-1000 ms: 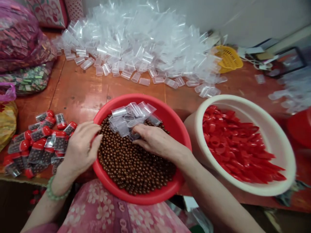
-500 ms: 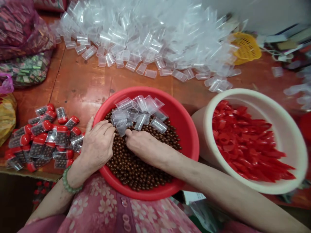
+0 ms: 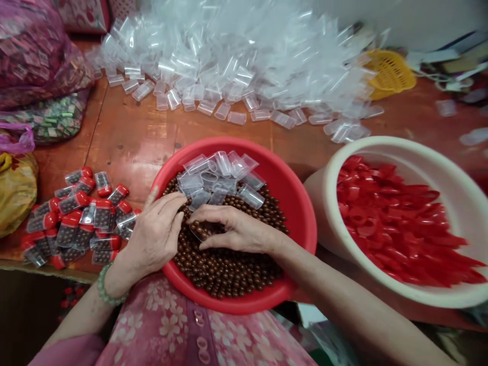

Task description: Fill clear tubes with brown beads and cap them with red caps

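Note:
A red basin (image 3: 301, 218) holds small brown balls (image 3: 236, 269), with several clear plastic containers (image 3: 249, 195) lying on top at the back. My right hand (image 3: 229, 229) is down among the balls, its thumb and fingers curved round a clear container (image 3: 200, 230) with brown balls in and around it. My left hand (image 3: 158, 234) bends over the basin's left rim, close to the right hand's fingertips; its fingers are together, and whatever they hold is hidden. Left of the basin lie several filled containers with red caps (image 3: 102, 213).
A white bucket (image 3: 331, 203) of red plastic parts (image 3: 389, 218) stands at the right. Many clear containers (image 3: 236, 56) are heaped along the back, beside a yellow basket (image 3: 392, 73). Filled bags (image 3: 34, 56) lie at the back left.
My right hand has drawn back from the clear containers into the brown balls, and its thumb and fingers have spread round a container. The whole view has shifted slightly.

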Available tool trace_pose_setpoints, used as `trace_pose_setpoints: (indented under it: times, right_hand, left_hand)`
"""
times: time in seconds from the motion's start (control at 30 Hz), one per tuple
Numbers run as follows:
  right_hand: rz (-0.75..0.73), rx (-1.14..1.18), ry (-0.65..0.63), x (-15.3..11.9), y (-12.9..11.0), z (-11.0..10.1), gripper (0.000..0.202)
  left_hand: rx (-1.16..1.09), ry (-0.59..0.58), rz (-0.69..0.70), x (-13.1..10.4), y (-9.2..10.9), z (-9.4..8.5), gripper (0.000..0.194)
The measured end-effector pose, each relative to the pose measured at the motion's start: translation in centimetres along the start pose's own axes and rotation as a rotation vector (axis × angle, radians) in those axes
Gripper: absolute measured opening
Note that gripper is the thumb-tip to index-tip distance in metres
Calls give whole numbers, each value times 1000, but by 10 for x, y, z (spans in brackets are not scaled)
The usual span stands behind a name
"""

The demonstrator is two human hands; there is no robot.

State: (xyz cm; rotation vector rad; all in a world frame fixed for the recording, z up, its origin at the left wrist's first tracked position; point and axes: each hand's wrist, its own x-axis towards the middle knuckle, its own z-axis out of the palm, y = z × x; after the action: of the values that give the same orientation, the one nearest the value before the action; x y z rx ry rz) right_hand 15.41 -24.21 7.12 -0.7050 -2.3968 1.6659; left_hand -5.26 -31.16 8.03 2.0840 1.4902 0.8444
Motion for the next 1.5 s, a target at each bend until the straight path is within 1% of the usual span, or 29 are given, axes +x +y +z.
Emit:
trace_pose_setpoints:
  times: [0.03, 0.13, 0.2, 0.27, 0.33, 0.43, 0.5, 0.57, 0.6, 0.67, 0.7, 0.77, 0.87, 0.93, 1.03, 1.13, 1.23, 1.33, 1.43, 1.5]
  right_hand:
    - [11, 38, 19, -3, -2, -2, 33]
    - [0, 99, 96, -11, -9, -6, 36]
    - [-60, 93, 139, -14, -13, -6, 34]
    - [-124, 59, 178, -16, -18, -5, 30]
    - [-156, 12, 218, -19, -23, -2, 25]
    - [-138, -57, 301, -27, -28, 0, 20]
    - [-91, -88, 357, -36, -27, -3, 25]
    - [7, -106, 441, -47, -21, -10, 33]
    - [74, -120, 488, -53, -16, -14, 34]
    - [215, -187, 554, -64, -8, -24, 26]
    - [271, -242, 563, -67, -4, -27, 21]
    - [328, -362, 535, -70, 3, -32, 16]
    - [362, -523, 442, -65, 8, -30, 14]
    - [413, -614, 397, -61, 10, -27, 13]
    - [521, -719, 433, -56, 12, -26, 12]
    - [611, -835, 474, -52, 15, -30, 18]
    - [627, -884, 463, -49, 17, -33, 20]
    - [593, -771, 476, -50, 12, -33, 19]
    - [519, -631, 606, -61, 3, -33, 19]
    - [473, -587, 759, -77, 0, -39, 15]
  left_hand:
    - [-108, -50, -28, -1, 2, -3, 38]
    - [-402, -267, -144, -1, 9, -7, 58]
    - [-534, -381, -231, 1, 11, -4, 61]
    - [-601, -422, -285, 5, 12, 2, 57]
    - [-599, -405, -253, 8, 12, 6, 50]
    - [-536, -335, -145, 11, 14, 6, 40]
    - [-509, -285, -157, 12, 16, 3, 33]
    - [-509, -249, -225, 13, 17, 0, 27]
    - [-505, -252, -248, 13, 17, -1, 25]
    - [-469, -309, -232, 15, 18, -2, 23]
    - [-440, -347, -206, 16, 18, -2, 22]
    - [-396, -394, -159, 18, 19, 0, 21]
    - [-391, -393, -136, 21, 21, 1, 19]
    - [-424, -405, -134, 23, 21, 1, 19]
    - [-454, -384, -151, 25, 19, 3, 18]
    - [-463, -381, -178, 25, 17, 6, 17]
    - [-548, -351, -265, 24, 17, 6, 20]
    - [-614, -302, -301, 20, 18, 1, 23]
    - [-531, -274, -260, 18, 15, -4, 23]
    - [-456, -270, -213, 18, 11, -4, 20]
